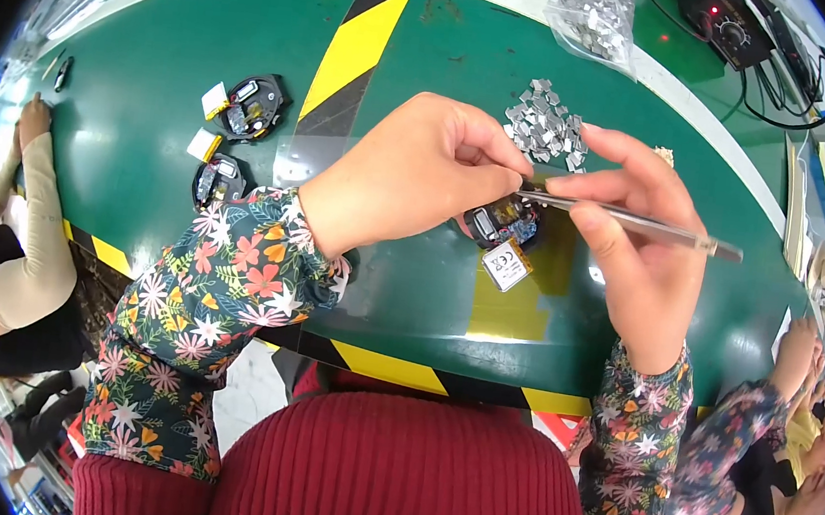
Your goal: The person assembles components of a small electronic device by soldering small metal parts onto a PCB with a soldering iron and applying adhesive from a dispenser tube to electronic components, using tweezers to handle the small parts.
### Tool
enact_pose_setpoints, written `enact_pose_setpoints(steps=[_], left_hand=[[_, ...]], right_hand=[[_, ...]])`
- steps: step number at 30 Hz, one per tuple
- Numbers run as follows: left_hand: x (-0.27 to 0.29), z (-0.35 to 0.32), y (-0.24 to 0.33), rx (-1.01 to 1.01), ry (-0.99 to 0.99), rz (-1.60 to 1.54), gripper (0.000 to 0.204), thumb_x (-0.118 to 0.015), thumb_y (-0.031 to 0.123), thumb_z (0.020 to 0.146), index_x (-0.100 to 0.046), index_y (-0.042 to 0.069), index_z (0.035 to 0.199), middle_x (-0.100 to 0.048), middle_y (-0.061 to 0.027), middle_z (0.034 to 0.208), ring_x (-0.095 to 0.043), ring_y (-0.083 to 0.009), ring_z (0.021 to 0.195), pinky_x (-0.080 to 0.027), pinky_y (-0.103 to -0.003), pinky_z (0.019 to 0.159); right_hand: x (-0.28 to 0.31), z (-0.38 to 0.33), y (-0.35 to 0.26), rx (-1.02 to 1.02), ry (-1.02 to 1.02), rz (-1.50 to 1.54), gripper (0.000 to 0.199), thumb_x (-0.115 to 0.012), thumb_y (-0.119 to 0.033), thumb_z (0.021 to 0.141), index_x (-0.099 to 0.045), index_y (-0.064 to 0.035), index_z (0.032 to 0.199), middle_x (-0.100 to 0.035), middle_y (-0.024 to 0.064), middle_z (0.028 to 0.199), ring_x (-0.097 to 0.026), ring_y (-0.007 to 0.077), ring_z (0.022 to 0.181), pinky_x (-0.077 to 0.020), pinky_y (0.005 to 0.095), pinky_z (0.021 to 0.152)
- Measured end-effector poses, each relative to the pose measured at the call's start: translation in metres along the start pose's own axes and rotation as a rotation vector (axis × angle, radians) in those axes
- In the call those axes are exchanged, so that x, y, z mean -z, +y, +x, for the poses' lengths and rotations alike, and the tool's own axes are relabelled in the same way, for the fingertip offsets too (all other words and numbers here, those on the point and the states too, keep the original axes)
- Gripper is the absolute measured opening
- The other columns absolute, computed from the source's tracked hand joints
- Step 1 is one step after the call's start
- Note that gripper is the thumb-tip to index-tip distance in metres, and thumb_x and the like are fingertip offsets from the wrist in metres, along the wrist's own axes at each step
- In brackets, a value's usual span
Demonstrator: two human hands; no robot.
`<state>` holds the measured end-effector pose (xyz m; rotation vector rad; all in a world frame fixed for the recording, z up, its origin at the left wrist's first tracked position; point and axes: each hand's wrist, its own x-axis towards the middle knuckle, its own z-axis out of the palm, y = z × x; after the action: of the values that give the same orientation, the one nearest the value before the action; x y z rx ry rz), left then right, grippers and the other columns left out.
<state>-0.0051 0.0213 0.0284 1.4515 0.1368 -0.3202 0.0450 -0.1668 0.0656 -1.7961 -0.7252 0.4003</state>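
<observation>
- My left hand [421,173] pinches a small round black device [499,221], held just above the green table [409,287] near its striped front edge.
- My right hand [635,241] grips metal tweezers [628,218], tips at the device's top; a small battery [506,265] dangles beneath.
- Just beyond, a pile of silver parts [547,123].
- Left, two more round devices [248,104] with open table between.

Green table [194,134] crossed by a yellow-and-black striped band [354,50] — dark floral sleeves [207,296] in orange, pink and white, a ribbed red top [409,478], silver tweezers [638,221], shiny silver chips [547,121].
</observation>
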Motion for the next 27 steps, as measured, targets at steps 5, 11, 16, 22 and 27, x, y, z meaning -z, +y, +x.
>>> enact_pose_setpoints(steps=[5,11,16,22,27], left_hand=[[-0.002,0.002,0.000,-0.001,-0.012,0.035,0.014,-0.059,0.005,0.085,-0.064,-0.003,0.095,-0.066,-0.0058,0.086,-0.060,-0.0068,0.076,-0.049,-0.020,0.069],[-0.002,0.000,0.002,-0.018,-0.014,0.037,0.015,-0.060,0.005,0.085,-0.064,-0.003,0.097,-0.066,-0.0053,0.083,-0.061,-0.0072,0.074,-0.049,-0.020,0.067],[-0.003,0.001,0.001,-0.046,-0.027,0.063,0.015,-0.059,0.004,0.085,-0.065,-0.003,0.096,-0.066,-0.0049,0.084,-0.061,-0.0069,0.074,-0.048,-0.020,0.067],[-0.002,-0.001,0.000,-0.041,-0.021,0.104,0.016,-0.058,0.004,0.085,-0.065,-0.004,0.097,-0.066,-0.0047,0.085,-0.060,-0.0062,0.074,-0.048,-0.019,0.068],[-0.002,-0.002,0.000,-0.049,-0.036,0.115,0.015,-0.058,0.004,0.085,-0.065,-0.004,0.097,-0.066,-0.0043,0.084,-0.060,-0.0062,0.074,-0.048,-0.019,0.069]], right_hand=[[0.003,0.007,0.007,-0.120,0.051,0.228,0.024,-0.060,-0.005,0.085,-0.056,0.0019,0.107,-0.066,0.0089,0.085,-0.061,0.0105,0.080,-0.0477,0.0218,0.071],[0.011,0.017,0.015,-0.249,-0.001,0.377,0.024,-0.058,-0.009,0.086,-0.056,0.0034,0.106,-0.066,0.0115,0.084,-0.064,0.0129,0.078,-0.0515,0.0228,0.072],[0.019,0.023,0.026,-0.332,-0.086,0.466,0.027,-0.061,-0.015,0.086,-0.058,0.0032,0.106,-0.066,0.0119,0.086,-0.065,0.0150,0.078,-0.0533,0.0227,0.072],[0.019,0.025,0.033,-0.333,-0.128,0.465,0.031,-0.062,-0.019,0.086,-0.059,0.0015,0.109,-0.066,0.0101,0.086,-0.065,0.0130,0.075,-0.0535,0.0227,0.072],[0.021,0.026,0.033,-0.350,-0.188,0.501,0.032,-0.061,-0.019,0.086,-0.059,0.0015,0.111,-0.066,0.0106,0.086,-0.065,0.0142,0.075,-0.0540,0.0235,0.071]])
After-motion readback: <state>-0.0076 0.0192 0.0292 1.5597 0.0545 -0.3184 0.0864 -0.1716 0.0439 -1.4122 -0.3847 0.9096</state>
